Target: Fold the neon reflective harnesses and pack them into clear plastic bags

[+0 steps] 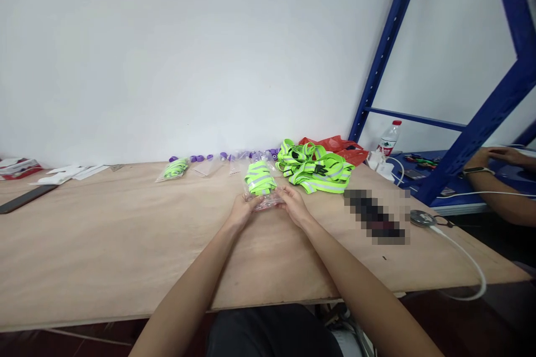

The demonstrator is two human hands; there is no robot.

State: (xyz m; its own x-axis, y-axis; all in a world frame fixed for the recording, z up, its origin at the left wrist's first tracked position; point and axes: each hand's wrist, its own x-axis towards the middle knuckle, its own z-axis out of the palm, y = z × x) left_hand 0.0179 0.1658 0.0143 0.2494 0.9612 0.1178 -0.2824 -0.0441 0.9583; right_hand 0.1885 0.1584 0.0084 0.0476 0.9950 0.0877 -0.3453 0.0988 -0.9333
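A clear plastic bag (268, 202) with a folded neon-green reflective strap (259, 178) inside lies in front of me on the wooden table. My left hand (244, 209) pinches its near left edge. On the near right edge, the fingers of my right hand (293, 204) close on the same bag. Just beyond to the right is a loose heap of green reflective straps (318, 167) with black buckles. Another bagged green strap (175, 169) rests farther left, apart from both hands.
Small purple items (201, 158) and flat clear bags (207, 165) line the wall. A red plastic bag (341, 146) lies behind the heap. Right are a water bottle (389, 138), a round device with a cable (422, 218), a blue metal frame (387, 39) and another person's arm (494, 187).
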